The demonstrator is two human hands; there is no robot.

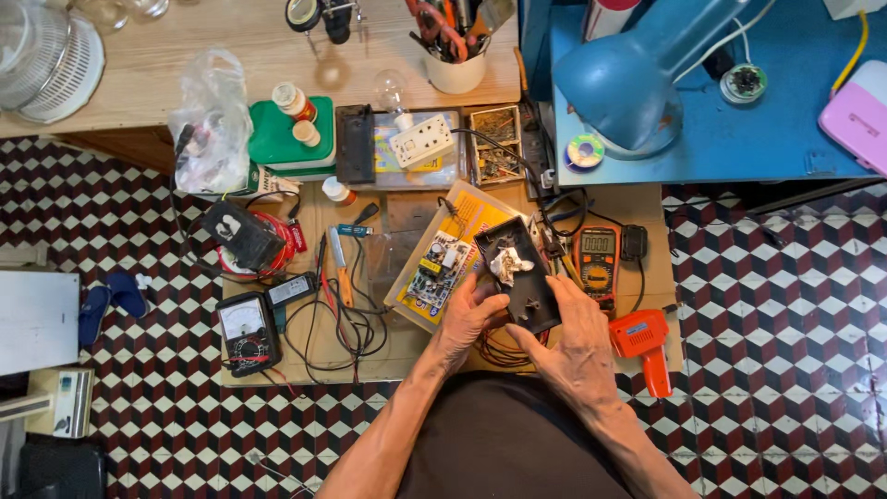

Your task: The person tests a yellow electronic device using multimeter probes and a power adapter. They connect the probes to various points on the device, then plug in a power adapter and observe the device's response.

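A black plastic casing [519, 273], open side up with a crumpled white wad [509, 264] inside, sits tilted above the cardboard work mat [388, 346], gripped by both hands. The left hand [468, 314] curls around its near left edge, thumb on the rim; the right hand [577, 344] cups the lower right corner, fingers closed under it.

Red wires [499, 351] trail beneath the casing between the wrists. If the casing is pulled up or turned sharply, those leads could probably snag or tear loose.

Just left lies a bare circuit board [436, 268] on a yellow box [462, 217]; a slipping casing could likely knock its components. To the right, an orange digital multimeter [597, 259] and an orange hot-glue gun [644, 344] sit near the right elbow's sweep and could be shoved off the mat. Further left, an analog meter [248, 331] lies well clear.
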